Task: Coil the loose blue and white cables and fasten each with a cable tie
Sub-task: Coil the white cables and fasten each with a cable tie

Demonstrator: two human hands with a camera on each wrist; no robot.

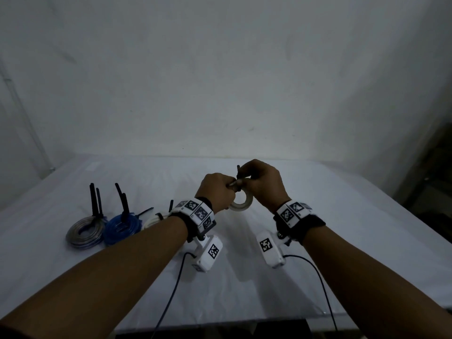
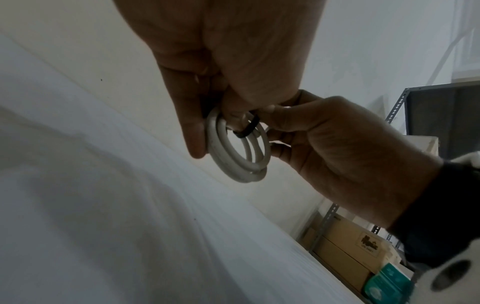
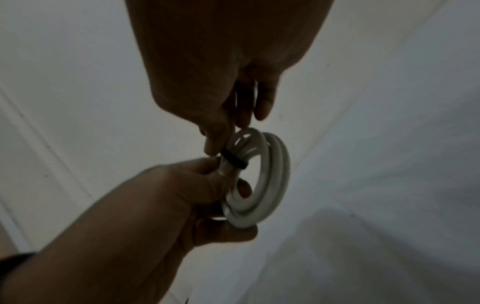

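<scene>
A dim room with a plain white plaster wall point(image 1: 220, 69) behind a white cloth-covered table point(image 1: 342, 228). Beside the table, a grey slotted-metal shelving rack point(image 2: 397, 111) holds brown cardboard boxes point(image 2: 345, 246).

Background only: tabletop, wall, shelving, boxes.
White-covered tabletop point(image 1: 318, 216) fills the near field, cover slightly wrinkled; plain pale wall point(image 1: 220, 81) behind its far edge. Far left on the wall, a thin conduit or pipe point(image 1: 24, 113) runs down at a slant. Right of the tabletop, grey slotted-angle metal shelving point(image 2: 397, 111) with a dark panel point(image 2: 446, 109) up top. Lower shelf holds brown cardboard boxes point(image 2: 345, 236), one with a dark printed logo, text unreadable. Teal-green packet point(image 2: 387, 281) sits just beside the boxes, nearest the camera.
</scene>
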